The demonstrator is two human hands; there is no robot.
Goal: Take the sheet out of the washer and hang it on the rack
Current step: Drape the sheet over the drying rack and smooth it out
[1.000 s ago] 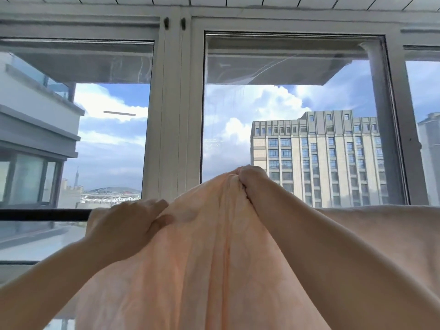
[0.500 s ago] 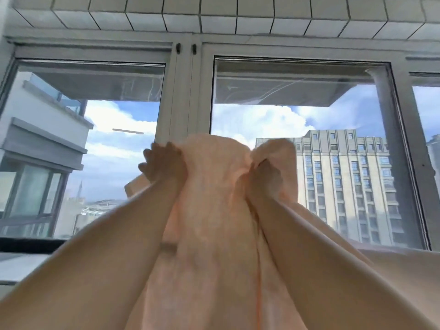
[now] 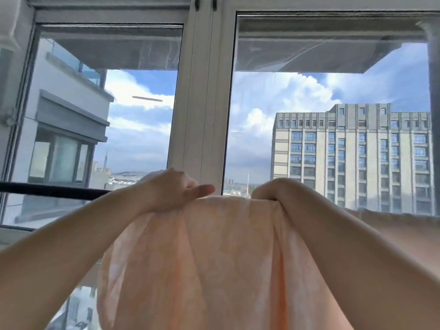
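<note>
A pale peach sheet (image 3: 214,258) hangs in front of me, draped over the black rack bar (image 3: 52,190), which shows bare on the left and runs under the cloth. My left hand (image 3: 171,189) holds the top fold at the bar, fingers curled over the far side and thumb lying along the near side. My right hand (image 3: 273,189) grips the same top edge a little to the right, fingers curled over it. More of the sheet (image 3: 392,225) lies spread along the bar to the right. The washer is out of sight.
Large windows with a white frame (image 3: 202,91) stand right behind the bar. Through the glass are a tall building (image 3: 352,158) on the right and a balcony block (image 3: 64,115) on the left. The bar's left stretch carries no cloth.
Both hands came down from their raised position with the bunched sheet, and its top fold now sits at bar height. The hands have moved apart along the edge.
</note>
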